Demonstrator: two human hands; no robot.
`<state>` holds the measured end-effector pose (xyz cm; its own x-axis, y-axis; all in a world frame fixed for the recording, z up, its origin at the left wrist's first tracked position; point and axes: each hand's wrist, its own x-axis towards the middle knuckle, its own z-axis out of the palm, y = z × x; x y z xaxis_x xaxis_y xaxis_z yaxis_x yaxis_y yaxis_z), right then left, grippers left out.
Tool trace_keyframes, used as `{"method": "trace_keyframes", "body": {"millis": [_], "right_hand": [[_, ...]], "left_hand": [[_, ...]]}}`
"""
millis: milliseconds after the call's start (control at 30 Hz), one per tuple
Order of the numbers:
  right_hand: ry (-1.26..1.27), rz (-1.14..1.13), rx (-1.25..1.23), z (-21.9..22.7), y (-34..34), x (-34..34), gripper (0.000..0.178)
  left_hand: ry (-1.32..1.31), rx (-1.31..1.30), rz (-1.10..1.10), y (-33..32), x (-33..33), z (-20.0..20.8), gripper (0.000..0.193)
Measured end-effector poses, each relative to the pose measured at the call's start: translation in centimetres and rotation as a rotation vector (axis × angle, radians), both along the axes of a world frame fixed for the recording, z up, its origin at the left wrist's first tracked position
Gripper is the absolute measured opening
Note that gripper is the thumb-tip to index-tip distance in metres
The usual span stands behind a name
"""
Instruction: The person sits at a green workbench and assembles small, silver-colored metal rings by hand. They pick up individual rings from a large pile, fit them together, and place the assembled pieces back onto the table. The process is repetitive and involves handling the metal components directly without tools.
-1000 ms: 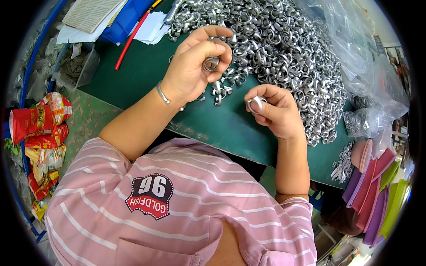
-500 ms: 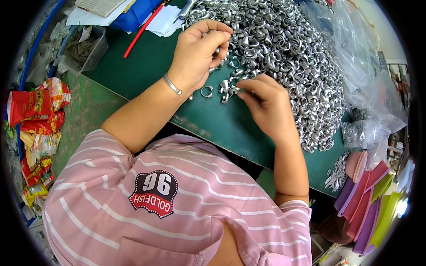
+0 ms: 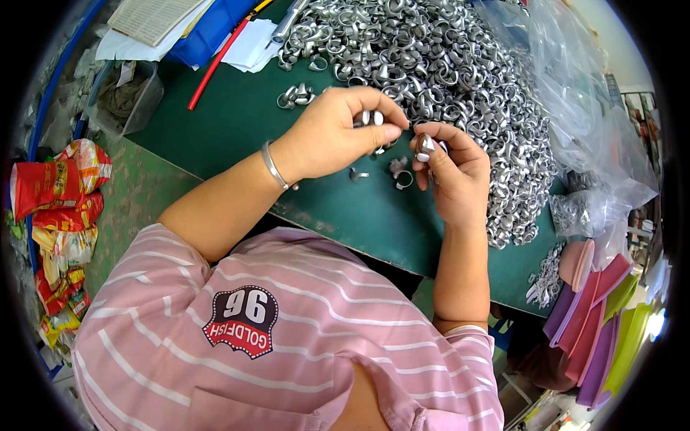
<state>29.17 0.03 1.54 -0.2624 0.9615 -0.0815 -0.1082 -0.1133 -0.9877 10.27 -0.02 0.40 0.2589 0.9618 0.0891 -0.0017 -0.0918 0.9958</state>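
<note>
Over the green table (image 3: 237,111), my left hand (image 3: 348,129) is curled around a few silver metal rings (image 3: 371,117), their pale flat faces showing between the fingers. Close by on the right, my right hand (image 3: 456,169) pinches more rings (image 3: 425,146) between thumb and fingers. The fingertips of both hands nearly meet. Beneath them a loose ring (image 3: 359,174) lies near another small group of rings (image 3: 402,178). A large heap of similar silver rings (image 3: 431,57) spreads behind and to the right. Left of it sits a small cluster of rings (image 3: 295,95).
A red pencil-like stick (image 3: 215,72), white papers (image 3: 251,47) and a blue bin (image 3: 198,39) occupy the far left. Beside the table edge stands a clear plastic tub (image 3: 126,100). Clear plastic bags (image 3: 582,86) and coloured plastic trays (image 3: 589,323) are at the right.
My left hand has moved right and nearer to me, uncovering the small ring cluster. My right hand has lifted from the loose rings and turned, now with rings in its fingers.
</note>
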Motion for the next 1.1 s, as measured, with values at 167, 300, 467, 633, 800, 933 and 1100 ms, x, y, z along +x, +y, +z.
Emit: {"method": "trace_keyframes", "body": {"millis": [167,300,467,633,800,933,1100], "right_hand": [[0.232,0.101,-0.164,-0.2,0.2,0.6,0.017],[0.358,0.162,-0.258,-0.3,0.3,0.1,0.02],[0.112,0.17,-0.209,0.5,-0.2,-0.1,0.023],[-0.348,-0.128,0.268,0.9,-0.1,1.2,0.011],[-0.904,-0.051,0.754,0.8,-0.6,0.9,0.014],[-1.329,0.01,0.691,0.5,-1.7,0.0,0.013],[-0.844,-0.07,0.682,0.0,-0.5,0.8,0.01]], "left_hand": [[-0.014,-0.089,-0.152,-0.4,0.2,0.4,0.014],[-0.072,0.087,-0.058,-0.8,0.6,0.2,0.021],[0.138,0.56,-0.059,0.0,0.6,-0.7,0.031],[-0.507,-0.326,-0.079,-0.2,0.4,0.1,0.021],[-0.666,-0.452,-0.087,0.4,-0.1,0.1,0.021],[-0.849,-0.504,-0.057,0.4,-0.3,0.1,0.014],[-0.262,-0.113,-0.084,0.3,-0.7,0.2,0.015]]}}
